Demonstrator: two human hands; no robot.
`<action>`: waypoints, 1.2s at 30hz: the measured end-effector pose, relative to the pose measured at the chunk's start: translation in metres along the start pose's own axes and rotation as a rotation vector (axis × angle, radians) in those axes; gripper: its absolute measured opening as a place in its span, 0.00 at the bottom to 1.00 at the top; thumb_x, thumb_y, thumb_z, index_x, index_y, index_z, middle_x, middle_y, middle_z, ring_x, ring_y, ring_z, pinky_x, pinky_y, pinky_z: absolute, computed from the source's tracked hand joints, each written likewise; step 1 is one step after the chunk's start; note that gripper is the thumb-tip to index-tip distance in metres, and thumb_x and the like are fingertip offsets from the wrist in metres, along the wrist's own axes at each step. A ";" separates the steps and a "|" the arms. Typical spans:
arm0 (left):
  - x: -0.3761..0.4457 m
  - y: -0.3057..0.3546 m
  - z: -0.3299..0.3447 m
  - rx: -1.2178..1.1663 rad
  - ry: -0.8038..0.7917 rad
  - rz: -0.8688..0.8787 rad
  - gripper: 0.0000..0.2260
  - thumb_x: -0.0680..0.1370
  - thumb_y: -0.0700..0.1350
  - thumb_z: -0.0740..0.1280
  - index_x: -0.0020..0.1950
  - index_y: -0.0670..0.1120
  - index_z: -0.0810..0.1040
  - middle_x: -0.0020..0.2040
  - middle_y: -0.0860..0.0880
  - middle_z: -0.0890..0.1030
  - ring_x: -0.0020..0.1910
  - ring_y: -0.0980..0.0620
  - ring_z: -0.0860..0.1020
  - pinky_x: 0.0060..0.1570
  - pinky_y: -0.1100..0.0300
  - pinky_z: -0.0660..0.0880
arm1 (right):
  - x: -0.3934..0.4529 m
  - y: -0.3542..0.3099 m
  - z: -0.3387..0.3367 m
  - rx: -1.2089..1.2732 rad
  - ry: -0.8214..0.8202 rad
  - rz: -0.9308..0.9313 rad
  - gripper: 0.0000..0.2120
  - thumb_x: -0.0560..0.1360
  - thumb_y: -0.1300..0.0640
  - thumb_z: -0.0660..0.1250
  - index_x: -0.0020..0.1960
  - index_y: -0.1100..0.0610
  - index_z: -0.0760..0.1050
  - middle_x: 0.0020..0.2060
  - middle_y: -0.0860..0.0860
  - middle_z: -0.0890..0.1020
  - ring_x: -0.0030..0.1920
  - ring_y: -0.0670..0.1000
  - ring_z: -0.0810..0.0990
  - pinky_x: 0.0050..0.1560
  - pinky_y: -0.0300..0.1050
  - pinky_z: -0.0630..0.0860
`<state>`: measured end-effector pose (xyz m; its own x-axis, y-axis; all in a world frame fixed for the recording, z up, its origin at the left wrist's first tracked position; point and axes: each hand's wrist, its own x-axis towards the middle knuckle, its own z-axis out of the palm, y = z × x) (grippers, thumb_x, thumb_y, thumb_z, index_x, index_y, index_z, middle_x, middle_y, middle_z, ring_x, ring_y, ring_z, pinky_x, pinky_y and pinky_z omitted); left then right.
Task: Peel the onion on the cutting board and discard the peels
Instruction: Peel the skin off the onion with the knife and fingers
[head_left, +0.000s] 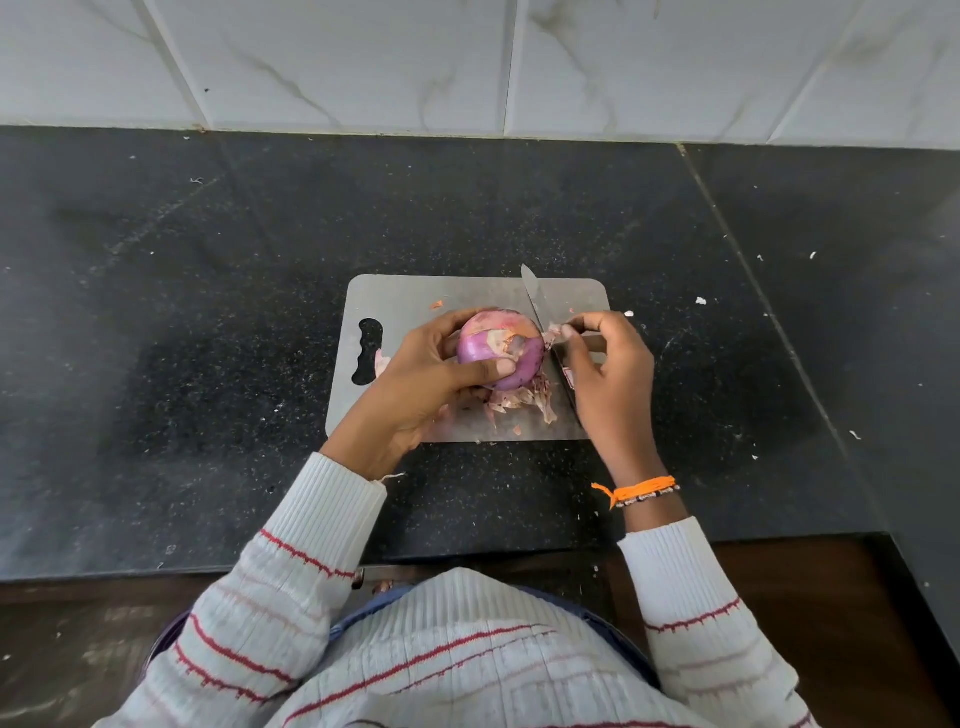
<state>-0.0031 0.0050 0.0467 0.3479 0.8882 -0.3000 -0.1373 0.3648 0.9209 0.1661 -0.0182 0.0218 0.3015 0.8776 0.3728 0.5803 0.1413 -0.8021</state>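
On the dark worktop (156, 312), the left hand (415, 384) grips the firm, slippery onion (498, 353) on the cutting board (415, 296); the right hand (608, 374) pinches brittle, papery peel (555, 329) beside the knife (535, 301).

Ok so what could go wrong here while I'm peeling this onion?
The knife lies on the cutting board right beside your right hand, which pinches a strip of peel; a slip could meet the blade. Loose peels piled under the onion could scatter onto the counter.
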 end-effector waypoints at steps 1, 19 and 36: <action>0.000 0.000 0.000 -0.011 -0.001 0.004 0.25 0.69 0.31 0.71 0.65 0.42 0.73 0.54 0.43 0.80 0.50 0.48 0.80 0.45 0.58 0.81 | 0.000 0.002 -0.001 0.055 -0.010 0.051 0.06 0.76 0.59 0.64 0.49 0.61 0.77 0.45 0.53 0.80 0.45 0.48 0.78 0.47 0.51 0.78; -0.004 0.003 -0.001 -0.252 0.048 -0.024 0.20 0.71 0.29 0.66 0.60 0.44 0.71 0.47 0.46 0.80 0.40 0.54 0.82 0.39 0.62 0.81 | -0.006 0.001 0.004 0.172 0.012 0.261 0.07 0.71 0.65 0.71 0.44 0.55 0.76 0.38 0.47 0.80 0.40 0.48 0.81 0.44 0.44 0.79; -0.008 0.001 0.007 -0.145 0.149 -0.078 0.20 0.69 0.39 0.73 0.60 0.40 0.76 0.51 0.41 0.83 0.47 0.45 0.83 0.46 0.55 0.80 | -0.008 -0.014 0.001 0.092 -0.044 -0.268 0.05 0.72 0.65 0.69 0.48 0.64 0.81 0.44 0.55 0.83 0.47 0.49 0.82 0.48 0.47 0.80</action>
<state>0.0007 -0.0038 0.0521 0.2230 0.8834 -0.4121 -0.2511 0.4606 0.8514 0.1546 -0.0267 0.0299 0.1123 0.8221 0.5581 0.5633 0.4100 -0.7174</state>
